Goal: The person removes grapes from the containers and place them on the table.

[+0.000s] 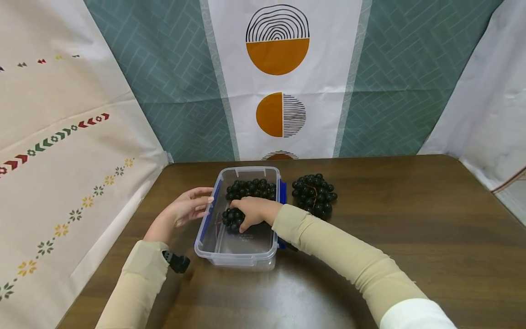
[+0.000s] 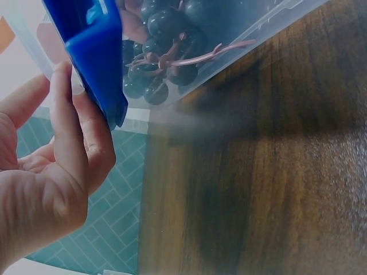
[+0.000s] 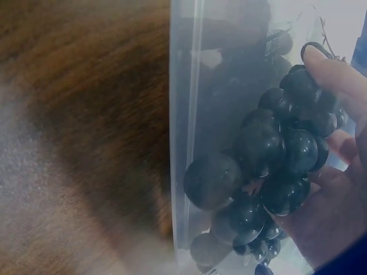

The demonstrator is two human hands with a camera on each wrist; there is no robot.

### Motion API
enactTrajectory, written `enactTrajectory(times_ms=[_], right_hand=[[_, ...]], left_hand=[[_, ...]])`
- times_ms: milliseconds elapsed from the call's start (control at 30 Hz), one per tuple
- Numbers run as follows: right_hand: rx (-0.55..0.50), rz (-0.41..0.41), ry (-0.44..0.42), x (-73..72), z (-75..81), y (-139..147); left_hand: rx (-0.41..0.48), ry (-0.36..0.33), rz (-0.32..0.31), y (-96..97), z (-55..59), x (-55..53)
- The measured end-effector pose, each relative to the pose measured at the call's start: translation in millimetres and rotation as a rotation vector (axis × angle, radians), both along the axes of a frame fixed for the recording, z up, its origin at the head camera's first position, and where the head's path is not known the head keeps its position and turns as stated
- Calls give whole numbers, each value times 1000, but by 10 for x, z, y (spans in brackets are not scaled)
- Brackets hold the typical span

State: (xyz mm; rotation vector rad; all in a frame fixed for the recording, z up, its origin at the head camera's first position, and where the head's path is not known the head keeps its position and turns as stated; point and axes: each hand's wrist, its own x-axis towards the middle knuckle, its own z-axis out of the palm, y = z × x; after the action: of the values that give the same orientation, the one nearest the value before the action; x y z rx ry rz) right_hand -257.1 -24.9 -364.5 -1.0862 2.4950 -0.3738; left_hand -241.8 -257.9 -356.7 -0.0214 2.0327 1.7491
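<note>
A clear plastic food container [image 1: 238,261] with blue side latches stands on the table. Inside it, my right hand [image 1: 256,212] grips a bunch of black grapes [image 1: 233,220], which hangs low over the container's floor toward the left wall. Through the wall, the right wrist view shows these grapes [image 3: 258,149] with the fingers curled round them. Another black bunch [image 1: 251,188] lies at the container's back end. My left hand [image 1: 190,205] rests its extended fingertips on the left rim, beside the blue latch [image 2: 97,57]. A pinkish stem [image 2: 200,58] shows through the plastic.
To the right of the container, a third bunch of black grapes [image 1: 315,194] sits on the brown wooden table [image 1: 402,214]. Patterned cloth [image 1: 185,91] hangs behind the table's far edge and along its left side.
</note>
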Motion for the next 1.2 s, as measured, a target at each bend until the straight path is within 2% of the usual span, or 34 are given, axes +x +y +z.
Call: enactTrajectory(times_ms=[600,967,1200], right_hand=[[-38,35,11,14,5,-14],[-81,36,-21,-2,34,13],[-129,53,-39,-5,17,18]], left_hand=[[1,12,-6,0,-1,29],[-3,22,-3,14,11,14],[2,14,2,6,-27,18]])
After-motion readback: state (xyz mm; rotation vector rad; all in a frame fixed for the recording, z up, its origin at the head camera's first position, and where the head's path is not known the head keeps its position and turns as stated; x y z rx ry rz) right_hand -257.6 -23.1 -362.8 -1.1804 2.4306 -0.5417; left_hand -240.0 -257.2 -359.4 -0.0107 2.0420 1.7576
